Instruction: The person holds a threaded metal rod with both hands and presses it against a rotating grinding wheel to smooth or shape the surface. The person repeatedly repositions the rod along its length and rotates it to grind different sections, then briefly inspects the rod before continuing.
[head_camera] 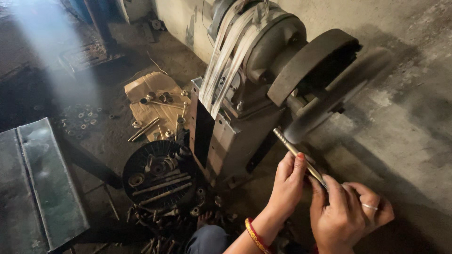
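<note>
A long threaded metal rod [294, 149] is held in both my hands. My left hand [287, 186] pinches the rod near its middle with thumb and fingers. My right hand [346, 211], with a ring on one finger, is closed around the rod's lower end. The rod's upper tip touches the edge of a spinning grinding wheel [329, 101] on a grey bench grinder [256, 80] with white drive belts [226, 51]. A red and gold bangle sits on my left wrist.
A round black dish [136, 164] left of the grinder holds several rods, nuts and washers. More bolts and nuts lie on brown cardboard [150, 91] and on the dirty floor. A metal channel [42, 183] stands at far left. My foot [205, 218] shows below.
</note>
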Tool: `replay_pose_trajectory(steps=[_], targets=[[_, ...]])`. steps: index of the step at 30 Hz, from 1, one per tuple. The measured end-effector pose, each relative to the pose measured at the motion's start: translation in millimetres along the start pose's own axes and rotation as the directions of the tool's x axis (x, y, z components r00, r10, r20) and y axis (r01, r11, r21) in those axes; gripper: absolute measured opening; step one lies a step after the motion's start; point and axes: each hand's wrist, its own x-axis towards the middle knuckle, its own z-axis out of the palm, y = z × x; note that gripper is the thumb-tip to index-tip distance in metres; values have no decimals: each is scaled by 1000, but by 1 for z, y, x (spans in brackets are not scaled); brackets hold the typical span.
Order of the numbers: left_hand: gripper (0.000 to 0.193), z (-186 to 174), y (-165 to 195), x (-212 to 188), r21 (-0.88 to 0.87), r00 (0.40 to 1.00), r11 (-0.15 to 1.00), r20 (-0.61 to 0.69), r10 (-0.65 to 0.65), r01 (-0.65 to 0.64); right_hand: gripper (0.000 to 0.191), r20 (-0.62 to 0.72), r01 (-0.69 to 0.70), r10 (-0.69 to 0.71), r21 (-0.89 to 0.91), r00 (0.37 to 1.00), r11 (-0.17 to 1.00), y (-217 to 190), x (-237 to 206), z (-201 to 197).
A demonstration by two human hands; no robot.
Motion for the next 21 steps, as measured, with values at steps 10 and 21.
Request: replay_pose_trajectory(steps=[10,21], targets=[[29,1,4,0,14,999,999,14,42,-43,23,50,-10,12,-34,999,999,1,5,-3],[29,3,7,-2,17,1000,1000,9,1,-1,16,20,-5,5,-11,1000,1000,7,-4,1]])
